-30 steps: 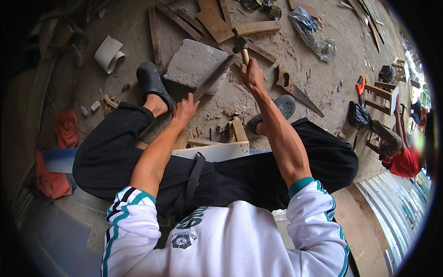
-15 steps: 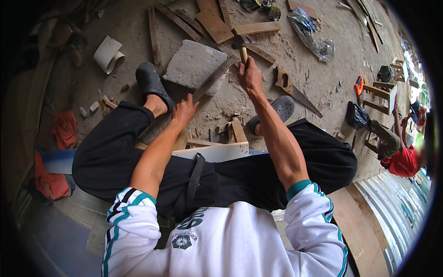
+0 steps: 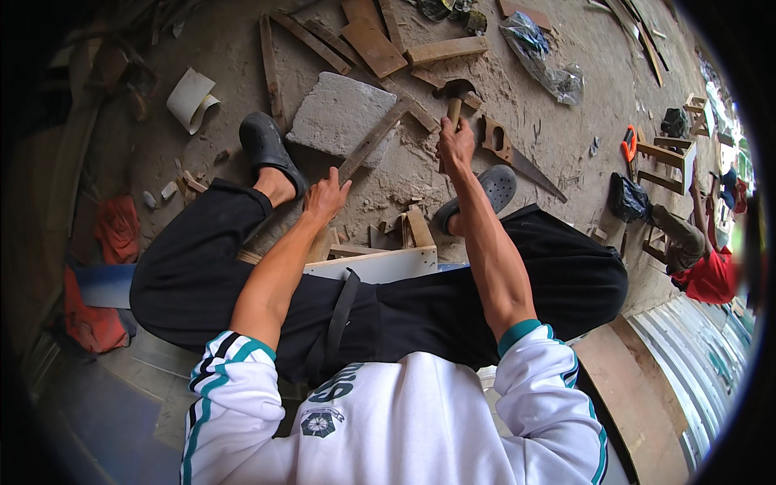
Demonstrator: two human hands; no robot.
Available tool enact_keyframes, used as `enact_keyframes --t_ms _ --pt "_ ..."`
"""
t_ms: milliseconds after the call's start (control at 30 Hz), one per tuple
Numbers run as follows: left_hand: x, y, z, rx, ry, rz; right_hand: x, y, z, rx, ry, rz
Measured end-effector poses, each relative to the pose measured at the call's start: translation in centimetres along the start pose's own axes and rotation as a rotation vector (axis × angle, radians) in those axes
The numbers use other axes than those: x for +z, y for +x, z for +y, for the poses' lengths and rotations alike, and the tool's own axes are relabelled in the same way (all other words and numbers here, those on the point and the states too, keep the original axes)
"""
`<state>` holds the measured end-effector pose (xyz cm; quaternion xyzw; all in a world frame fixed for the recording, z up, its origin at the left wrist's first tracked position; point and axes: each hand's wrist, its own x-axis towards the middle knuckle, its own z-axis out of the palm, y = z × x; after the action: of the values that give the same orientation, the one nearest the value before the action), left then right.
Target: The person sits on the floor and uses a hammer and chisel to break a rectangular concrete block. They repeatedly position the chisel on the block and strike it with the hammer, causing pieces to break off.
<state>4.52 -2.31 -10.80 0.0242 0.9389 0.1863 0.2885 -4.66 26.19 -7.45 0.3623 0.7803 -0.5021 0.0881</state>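
In my right hand (image 3: 457, 146) is a claw hammer (image 3: 454, 110), its wooden handle wrapped by my fingers and its dark head pointing away from me. The hammer is raised to the right of a narrow wooden strip (image 3: 374, 139), apart from it. My left hand (image 3: 326, 196) closes on the near end of that strip, which lies slanted across a rough grey concrete block (image 3: 335, 109). A handsaw (image 3: 517, 158) with a wooden handle rests on the ground just right of the hammer.
Wood offcuts (image 3: 373, 47) lie beyond the block, with a crumpled plastic bag (image 3: 543, 61) farther right. Close to my legs is a white-faced wooden piece (image 3: 380, 265). A person in red (image 3: 710, 275) is at the far right by small wooden frames (image 3: 667, 166). Left are orange cloths (image 3: 117, 230).
My right hand has moved right and slightly nearer with the hammer, away from the strip. My left hand stays on the strip's end.
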Motion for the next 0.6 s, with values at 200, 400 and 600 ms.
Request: enact_keyframes --t_ms 200,400,600 --pt "-0.6 0.1 0.7 -0.009 -0.039 -0.034 1.7 0.6 1.3 -0.069 0.088 -0.025" --pt "-1.1 0.1 0.6 -0.019 -0.049 -0.051 0.5 0.9 -0.9 -0.127 0.066 0.101" --pt "-0.8 0.2 0.5 -0.002 -0.044 -0.034 2.3 -1.1 -0.7 -0.084 -0.081 -0.001"
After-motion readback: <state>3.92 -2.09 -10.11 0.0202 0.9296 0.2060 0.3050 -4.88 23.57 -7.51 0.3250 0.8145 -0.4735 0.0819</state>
